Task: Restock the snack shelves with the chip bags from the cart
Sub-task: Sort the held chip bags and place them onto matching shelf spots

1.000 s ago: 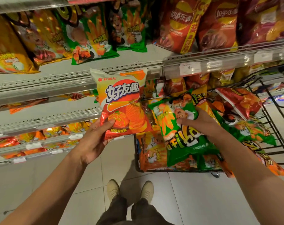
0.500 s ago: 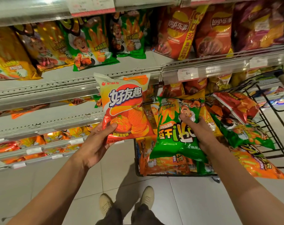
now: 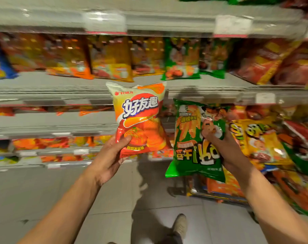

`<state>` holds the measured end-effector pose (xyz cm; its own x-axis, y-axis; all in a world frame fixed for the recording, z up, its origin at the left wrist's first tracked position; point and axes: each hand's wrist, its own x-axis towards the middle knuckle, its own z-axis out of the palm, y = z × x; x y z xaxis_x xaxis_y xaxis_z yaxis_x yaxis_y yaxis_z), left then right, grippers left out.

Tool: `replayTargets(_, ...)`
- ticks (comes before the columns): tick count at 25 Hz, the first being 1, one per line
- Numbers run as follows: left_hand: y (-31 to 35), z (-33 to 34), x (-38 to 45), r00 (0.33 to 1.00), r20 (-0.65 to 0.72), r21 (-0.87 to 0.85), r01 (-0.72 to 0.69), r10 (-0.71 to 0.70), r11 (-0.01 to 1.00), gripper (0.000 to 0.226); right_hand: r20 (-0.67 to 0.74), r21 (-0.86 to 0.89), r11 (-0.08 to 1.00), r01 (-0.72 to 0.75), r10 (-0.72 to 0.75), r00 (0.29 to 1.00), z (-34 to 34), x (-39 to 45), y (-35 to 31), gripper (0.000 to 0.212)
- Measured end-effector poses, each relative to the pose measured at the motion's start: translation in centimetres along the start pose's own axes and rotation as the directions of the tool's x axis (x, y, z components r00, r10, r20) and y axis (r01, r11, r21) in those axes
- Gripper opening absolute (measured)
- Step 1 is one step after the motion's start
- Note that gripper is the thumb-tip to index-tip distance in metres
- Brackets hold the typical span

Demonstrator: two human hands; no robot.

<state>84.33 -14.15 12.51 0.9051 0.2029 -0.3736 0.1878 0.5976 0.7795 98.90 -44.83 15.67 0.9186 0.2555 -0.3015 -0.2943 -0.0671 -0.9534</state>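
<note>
Nearest, a pale tiled floor (image 3: 43, 199) runs under the person; one light-coloured shoe (image 3: 180, 224) stands on it at the lower centre, with a shadow falling across the tiles ahead of it.

Both bare forearms reach forward and up. The left hand (image 3: 109, 161) grips an orange-and-red chip bag (image 3: 140, 118) by its lower left corner, thumb pressed on the front face, the other fingers curled behind and out of sight. The bag is held upright in the air in front of the shelf edges, touching no shelf.

The right hand (image 3: 223, 148) holds a green chip bag (image 3: 195, 143) from its right side, fingers (image 3: 208, 131) curled onto the front panel and pinching the film. This bag hangs just beside the orange one, apart from it, above the near end of the cart.

To the right, the cart (image 3: 218, 198) is piled with orange, yellow, red and green snack bags (image 3: 262, 143); only its lower frame shows, and it is blurred.

Beyond, grey metal shelves (image 3: 52, 124) run across the view in tiers, with price-label strips along their front edges. The lower tiers hold orange bags lying low. The upper shelf (image 3: 167, 23) band carries standing rows of orange, yellow, green and dark red bags, with a blue one at the far left. Motion blur prevents reading any of the shelf labels.
</note>
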Motion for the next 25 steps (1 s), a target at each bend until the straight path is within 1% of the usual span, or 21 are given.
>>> replayTargets(2, 2.4, -5.1, -2.9, 0.998, -0.031, -0.039, -0.047, 0.046, 0.998, 0.039, 0.023, -0.020, 0.999, 0.026, -0.026, 0.999, 6.0, -0.8, 0.1, 0.063)
replayTargets(3, 3.6, -7.6, -4.5, 0.996, -0.062, -0.047, -0.070, 0.067, 0.996, 0.039, 0.061, -0.037, 0.999, 0.033, -0.031, 0.998, 9.2, -1.2, 0.4, 0.067)
replayTargets(4, 4.7, -10.1, -6.0, 0.992, -0.095, -0.052, -0.091, 0.086, 0.995, 0.041, 0.102, -0.048, 0.998, 0.032, -0.026, 0.994, 12.4, -1.7, 0.6, 0.072)
replayTargets(5, 5.9, -12.9, -7.6, 0.985, -0.132, -0.056, -0.119, 0.111, 0.991, 0.045, 0.152, -0.052, 0.998, 0.025, -0.017, 0.988, 15.9, -2.0, 1.0, 0.071)
replayTargets(8, 8.6, -19.8, -11.5, 0.957, -0.241, -0.058, -0.181, 0.162, 0.982, 0.047, 0.295, -0.033, 0.999, 0.029, -0.018, 0.955, 24.8, -2.7, 1.6, 0.043)
replayTargets(9, 9.3, -21.9, -12.6, 0.947, -0.272, -0.057, -0.191, 0.169, 0.980, 0.046, 0.330, -0.035, 0.999, 0.032, -0.019, 0.944, 27.4, -2.8, 1.8, 0.041)
replayTargets(11, 10.4, -26.0, -14.4, 0.925, -0.334, -0.045, -0.208, 0.181, 0.977, 0.046, 0.400, -0.082, 0.996, 0.022, 0.012, 0.916, 32.3, -2.3, 2.7, 0.052)
replayTargets(14, 10.7, -31.4, -15.8, 0.895, -0.414, -0.019, -0.193, 0.167, 0.981, 0.044, 0.516, -0.154, 0.988, -0.030, 0.106, 0.850, 38.2, -1.2, 4.4, 0.074)
replayTargets(16, 10.5, -34.7, -16.2, 0.880, -0.455, -0.017, -0.160, 0.135, 0.987, 0.047, 0.521, -0.192, 0.980, -0.050, 0.145, 0.841, 41.8, -0.3, 5.8, 0.080)
replayTargets(17, 10.4, -36.3, -16.2, 0.872, -0.476, -0.024, -0.144, 0.115, 0.989, 0.049, 0.520, -0.207, 0.976, -0.064, 0.165, 0.838, 43.5, 0.1, 6.3, 0.078)
replayTargets(20, 10.8, -40.7, -15.4, 0.843, -0.535, -0.015, -0.074, 0.054, 0.997, 0.052, 0.556, -0.254, 0.960, -0.117, 0.244, 0.795, 48.5, 1.6, 8.0, 0.060)
replayTargets(23, 12.5, -44.8, -13.3, 0.810, -0.586, 0.014, -0.010, 0.016, 1.000, 0.053, 0.547, -0.292, 0.945, -0.149, 0.293, 0.784, 52.8, 3.1, 9.1, 0.054)
replayTargets(25, 14.7, -47.6, -10.8, 0.802, -0.597, 0.059, 0.021, 0.018, 0.998, 0.050, 0.519, -0.324, 0.932, -0.161, 0.318, 0.793, 55.0, 3.9, 9.8, 0.050)
